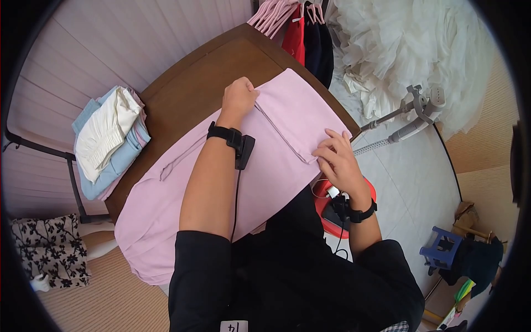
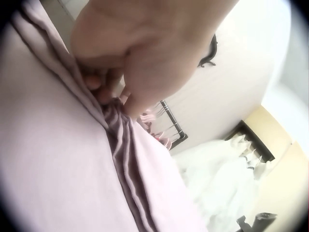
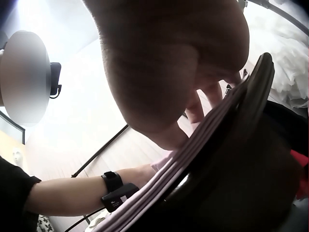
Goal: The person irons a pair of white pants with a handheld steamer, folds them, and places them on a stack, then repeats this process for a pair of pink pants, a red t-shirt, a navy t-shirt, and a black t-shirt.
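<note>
A large pink garment [image 1: 282, 127] lies in folded layers over the brown table, its wide end hanging past the near edge. My left hand [image 1: 239, 99] grips the end of a folded edge that runs across the cloth. Gathered folds [image 2: 123, 145] bunch under those fingers in the left wrist view. At the other end of that edge, my right hand [image 1: 340, 163] rests with its fingers spread and fingertips on the cloth. In the right wrist view, thumb and fingers of this hand touch the stacked pink layers [image 3: 169, 169] along the table edge.
Folded white and blue clothes [image 1: 108, 138] are stacked at the left of the wooden table [image 1: 204, 72]. Beyond its far end hang pink hangers [image 1: 272, 16] and a red garment [image 1: 294, 41]. A garment steamer head [image 1: 426, 102] and white tulle [image 1: 409, 50] stand right; a red stool [image 1: 332, 221] is close by.
</note>
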Demonstrator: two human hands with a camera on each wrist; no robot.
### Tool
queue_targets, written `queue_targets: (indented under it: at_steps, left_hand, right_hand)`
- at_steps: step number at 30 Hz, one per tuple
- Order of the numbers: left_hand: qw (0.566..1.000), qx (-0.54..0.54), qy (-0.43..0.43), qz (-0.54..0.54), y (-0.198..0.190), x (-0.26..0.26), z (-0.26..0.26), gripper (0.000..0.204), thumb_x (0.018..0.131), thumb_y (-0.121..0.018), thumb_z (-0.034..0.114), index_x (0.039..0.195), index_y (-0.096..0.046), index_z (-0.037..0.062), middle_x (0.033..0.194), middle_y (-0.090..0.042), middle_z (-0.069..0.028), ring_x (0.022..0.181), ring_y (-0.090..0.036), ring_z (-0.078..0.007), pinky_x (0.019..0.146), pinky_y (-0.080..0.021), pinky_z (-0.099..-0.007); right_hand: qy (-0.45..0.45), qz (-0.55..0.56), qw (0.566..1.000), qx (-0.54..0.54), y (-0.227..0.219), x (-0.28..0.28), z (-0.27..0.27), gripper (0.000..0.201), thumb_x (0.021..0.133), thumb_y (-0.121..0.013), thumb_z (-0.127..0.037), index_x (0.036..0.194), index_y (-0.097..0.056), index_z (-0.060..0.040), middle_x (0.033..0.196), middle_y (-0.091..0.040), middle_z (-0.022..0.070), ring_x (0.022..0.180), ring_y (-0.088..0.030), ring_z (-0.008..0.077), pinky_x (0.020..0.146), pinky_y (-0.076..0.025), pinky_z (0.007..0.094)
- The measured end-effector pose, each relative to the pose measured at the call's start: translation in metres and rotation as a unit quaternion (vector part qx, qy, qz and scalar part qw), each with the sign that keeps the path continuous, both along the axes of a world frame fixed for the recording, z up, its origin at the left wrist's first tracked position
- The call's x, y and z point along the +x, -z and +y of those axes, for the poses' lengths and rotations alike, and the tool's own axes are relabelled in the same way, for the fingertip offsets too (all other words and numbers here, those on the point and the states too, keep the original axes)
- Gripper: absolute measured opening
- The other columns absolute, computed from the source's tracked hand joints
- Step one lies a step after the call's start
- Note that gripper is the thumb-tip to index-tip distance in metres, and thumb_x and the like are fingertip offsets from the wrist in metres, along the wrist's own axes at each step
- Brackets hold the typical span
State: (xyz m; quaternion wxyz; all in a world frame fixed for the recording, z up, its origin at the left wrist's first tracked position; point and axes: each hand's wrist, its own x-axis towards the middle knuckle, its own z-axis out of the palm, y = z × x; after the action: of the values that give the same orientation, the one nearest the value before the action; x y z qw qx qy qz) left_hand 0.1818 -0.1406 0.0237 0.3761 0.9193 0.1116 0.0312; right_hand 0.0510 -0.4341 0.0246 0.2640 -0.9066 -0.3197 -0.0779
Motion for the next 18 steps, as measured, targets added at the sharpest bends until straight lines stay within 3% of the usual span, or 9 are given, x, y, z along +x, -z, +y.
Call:
queue_targets:
  at_steps: [4,6,9,11,13,14,16,17,18]
  left_hand:
    - [1.000,-0.004,0.004,-0.005,0.005,-0.002,0.001,0.020,0.079,-0.075,0.019,0.086,-0.065,0.0025,0.080,-0.067,-0.0120,0.079,-0.065,-0.0238,0.076,-0.052,-0.0353]
    - [0.998,0.015,0.035,-0.052,0.006,-0.006,0.001,0.022,0.081,-0.072,0.019,0.096,-0.065,0.0047,0.099,-0.065,-0.0177,0.098,-0.062,-0.0328,0.086,-0.049,-0.0394]
    - [0.992,-0.006,0.096,-0.076,-0.006,-0.022,0.004,0.027,0.081,-0.071,0.016,0.106,-0.066,0.0062,0.106,-0.062,-0.0176,0.101,-0.060,-0.0339,0.089,-0.048,-0.0401]
    - [0.993,-0.013,0.093,-0.069,-0.002,-0.025,0.008,0.028,0.081,-0.070,0.015,0.107,-0.066,0.0071,0.105,-0.061,-0.0172,0.100,-0.060,-0.0340,0.089,-0.048,-0.0400]
    - [0.994,-0.021,0.090,-0.065,0.002,-0.023,0.010,0.029,0.081,-0.070,0.014,0.109,-0.066,0.0079,0.105,-0.061,-0.0169,0.100,-0.060,-0.0341,0.090,-0.048,-0.0400]
    - [0.994,-0.004,0.083,-0.074,0.005,-0.021,0.008,0.028,0.081,-0.070,0.015,0.108,-0.066,0.0075,0.104,-0.061,-0.0167,0.100,-0.059,-0.0339,0.090,-0.048,-0.0396]
    - [0.994,0.012,0.076,-0.083,0.009,-0.021,0.005,0.027,0.081,-0.071,0.015,0.106,-0.066,0.0071,0.103,-0.061,-0.0165,0.101,-0.059,-0.0337,0.090,-0.048,-0.0393]
    - [0.991,0.040,0.058,-0.116,0.006,-0.024,0.002,0.025,0.081,-0.071,0.014,0.104,-0.066,0.0068,0.104,-0.061,-0.0166,0.102,-0.059,-0.0339,0.091,-0.047,-0.0392]
    - [0.986,0.069,0.040,-0.150,0.004,-0.026,-0.001,0.023,0.081,-0.070,0.014,0.102,-0.067,0.0064,0.105,-0.060,-0.0168,0.103,-0.058,-0.0341,0.091,-0.047,-0.0391]
  right_hand:
    - [-0.005,-0.007,1.000,0.027,-0.019,-0.011,0.019,0.025,0.082,-0.067,-0.014,0.106,-0.067,-0.0111,0.118,-0.058,0.0097,0.132,-0.042,0.0393,0.110,-0.025,0.0629]
    - [-0.062,0.037,0.997,-0.012,-0.017,-0.013,0.023,0.030,0.083,-0.067,-0.017,0.112,-0.065,-0.0113,0.125,-0.057,0.0107,0.134,-0.040,0.0366,0.111,-0.026,0.0617]
    - [-0.058,0.055,0.996,0.034,-0.009,-0.007,0.015,0.024,0.085,-0.068,-0.018,0.107,-0.067,-0.0077,0.120,-0.061,0.0104,0.131,-0.045,0.0351,0.112,-0.027,0.0583]
    - [-0.059,0.082,0.993,0.062,-0.007,-0.003,0.007,0.023,0.085,-0.068,-0.018,0.105,-0.068,-0.0063,0.117,-0.062,0.0103,0.129,-0.047,0.0353,0.112,-0.027,0.0571]
    - [-0.058,0.138,0.982,0.112,-0.008,0.001,0.000,0.020,0.086,-0.067,-0.016,0.100,-0.068,-0.0030,0.113,-0.064,0.0114,0.120,-0.056,0.0320,0.107,-0.037,0.0492]
    - [-0.061,0.136,0.983,0.111,-0.009,0.005,-0.002,0.020,0.086,-0.067,-0.016,0.100,-0.068,-0.0030,0.113,-0.064,0.0114,0.120,-0.056,0.0320,0.107,-0.037,0.0492]
    - [0.114,0.121,0.955,0.244,-0.011,0.013,-0.009,0.025,0.085,-0.067,-0.015,0.106,-0.066,-0.0017,0.111,-0.065,0.0133,0.108,-0.062,0.0285,0.095,-0.047,0.0406]
    - [0.114,0.121,0.956,0.243,-0.008,0.021,-0.014,0.025,0.085,-0.067,-0.015,0.106,-0.066,-0.0017,0.111,-0.065,0.0133,0.108,-0.062,0.0285,0.095,-0.047,0.0406]
    - [0.178,0.075,0.957,0.215,-0.002,0.031,-0.019,0.030,0.084,-0.068,-0.015,0.111,-0.064,-0.0017,0.111,-0.065,0.0142,0.103,-0.063,0.0276,0.089,-0.049,0.0383]
